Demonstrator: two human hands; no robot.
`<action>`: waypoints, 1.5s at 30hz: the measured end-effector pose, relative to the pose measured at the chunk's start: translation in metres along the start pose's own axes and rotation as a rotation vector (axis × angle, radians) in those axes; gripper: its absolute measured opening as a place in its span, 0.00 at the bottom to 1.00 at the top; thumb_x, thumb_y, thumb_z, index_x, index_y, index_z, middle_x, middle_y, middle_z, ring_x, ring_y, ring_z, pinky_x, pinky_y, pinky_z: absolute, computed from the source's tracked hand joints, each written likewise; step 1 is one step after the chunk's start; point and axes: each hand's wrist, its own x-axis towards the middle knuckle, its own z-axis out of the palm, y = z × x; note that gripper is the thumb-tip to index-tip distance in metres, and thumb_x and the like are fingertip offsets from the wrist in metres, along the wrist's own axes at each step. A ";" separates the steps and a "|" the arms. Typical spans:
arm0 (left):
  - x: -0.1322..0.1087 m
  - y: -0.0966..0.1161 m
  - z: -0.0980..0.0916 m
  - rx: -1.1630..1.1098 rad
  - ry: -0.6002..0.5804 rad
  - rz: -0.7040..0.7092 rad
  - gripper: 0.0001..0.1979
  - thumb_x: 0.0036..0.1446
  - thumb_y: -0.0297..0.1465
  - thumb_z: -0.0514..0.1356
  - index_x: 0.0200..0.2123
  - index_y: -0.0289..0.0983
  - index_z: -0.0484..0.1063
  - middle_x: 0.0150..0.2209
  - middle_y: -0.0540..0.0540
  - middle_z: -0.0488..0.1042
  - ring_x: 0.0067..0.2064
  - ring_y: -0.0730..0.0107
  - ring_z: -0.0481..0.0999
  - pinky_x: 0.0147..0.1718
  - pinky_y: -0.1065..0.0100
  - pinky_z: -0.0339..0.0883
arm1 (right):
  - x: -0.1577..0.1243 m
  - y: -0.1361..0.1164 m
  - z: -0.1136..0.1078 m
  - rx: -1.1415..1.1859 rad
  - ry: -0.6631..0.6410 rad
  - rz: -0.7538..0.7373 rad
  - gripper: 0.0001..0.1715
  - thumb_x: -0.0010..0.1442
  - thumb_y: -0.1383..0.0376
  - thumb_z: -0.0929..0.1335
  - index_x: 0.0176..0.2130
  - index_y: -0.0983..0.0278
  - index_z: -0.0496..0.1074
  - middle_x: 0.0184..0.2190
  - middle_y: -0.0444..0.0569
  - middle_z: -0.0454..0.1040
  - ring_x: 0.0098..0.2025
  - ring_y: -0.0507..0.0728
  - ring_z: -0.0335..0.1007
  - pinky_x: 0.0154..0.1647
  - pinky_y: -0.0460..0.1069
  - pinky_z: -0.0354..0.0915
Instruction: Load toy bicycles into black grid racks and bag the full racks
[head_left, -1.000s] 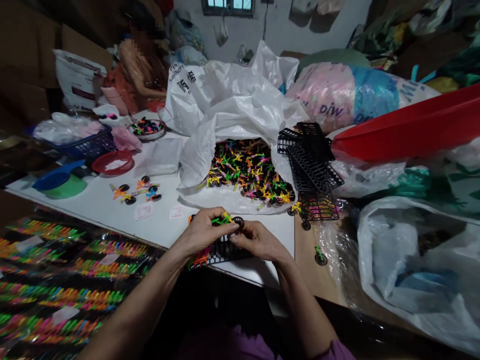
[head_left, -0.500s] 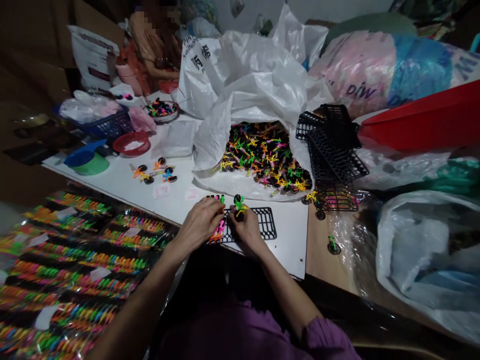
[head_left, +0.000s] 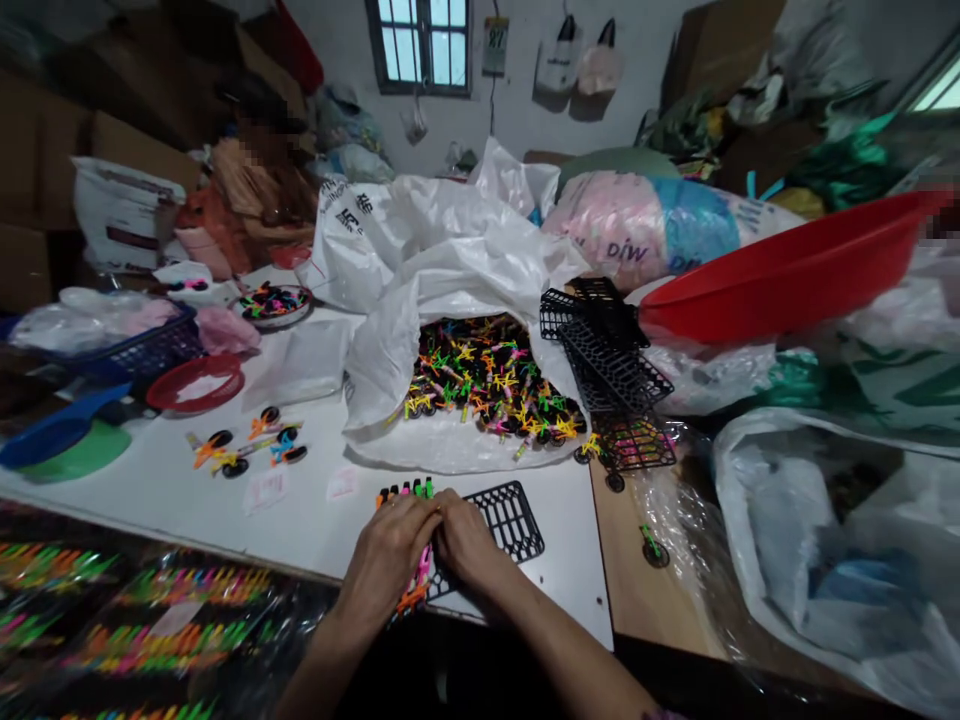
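Observation:
A black plastic grid rack (head_left: 517, 520) lies at the table's front edge, its left end filled with a row of small colourful toy bicycles (head_left: 405, 490). My left hand (head_left: 394, 550) curls over that filled end, fingers bent and closed; what they grip is hidden. My right hand (head_left: 465, 540) is closed and presses against the left fingertips over the rack. The green and yellow toy bicycle it held half a second ago is now covered by the fingers. Behind the rack, a white sack (head_left: 375, 440) lies open, with a heap of loose toy bicycles (head_left: 487, 380) in its mouth.
Black racks (head_left: 615, 365) are stacked right of the sack, near a red basin (head_left: 780, 275). Several loose toys (head_left: 232, 465) lie left, beside a red basket (head_left: 196, 385). Filled packs (head_left: 180, 600) sit below the table. Another person (head_left: 259, 190) sits at the far left.
The view has tilted up. My right hand has moved in against my left, and the green and yellow toy bicycle has gone out of sight under the fingers.

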 end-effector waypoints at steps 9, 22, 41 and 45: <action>-0.017 0.005 -0.004 0.043 0.113 0.163 0.12 0.63 0.29 0.47 0.41 0.38 0.70 0.34 0.48 0.75 0.37 0.70 0.74 0.40 0.68 0.67 | 0.063 0.034 -0.072 -0.206 -0.195 -0.119 0.13 0.56 0.71 0.62 0.41 0.66 0.71 0.37 0.51 0.73 0.35 0.53 0.68 0.34 0.45 0.61; -0.002 -0.002 -0.013 0.006 0.034 0.132 0.11 0.61 0.28 0.48 0.37 0.38 0.70 0.32 0.48 0.75 0.35 0.69 0.74 0.36 0.68 0.68 | 0.089 0.066 -0.071 -0.547 -0.160 -0.451 0.12 0.62 0.71 0.59 0.41 0.63 0.69 0.40 0.52 0.70 0.42 0.56 0.63 0.45 0.50 0.59; 0.009 -0.014 -0.017 0.013 -0.061 -0.024 0.11 0.61 0.32 0.49 0.37 0.37 0.71 0.33 0.47 0.74 0.37 0.69 0.72 0.39 0.67 0.66 | 0.054 0.029 -0.075 -0.164 0.080 0.232 0.13 0.60 0.58 0.63 0.36 0.64 0.70 0.31 0.50 0.74 0.31 0.54 0.68 0.29 0.46 0.54; 0.025 -0.023 -0.021 0.078 -0.096 -0.034 0.12 0.61 0.32 0.49 0.35 0.37 0.71 0.32 0.46 0.73 0.36 0.67 0.72 0.37 0.66 0.66 | 0.036 0.029 -0.078 -0.011 0.058 0.246 0.09 0.56 0.60 0.65 0.34 0.64 0.70 0.27 0.46 0.72 0.29 0.52 0.66 0.26 0.44 0.52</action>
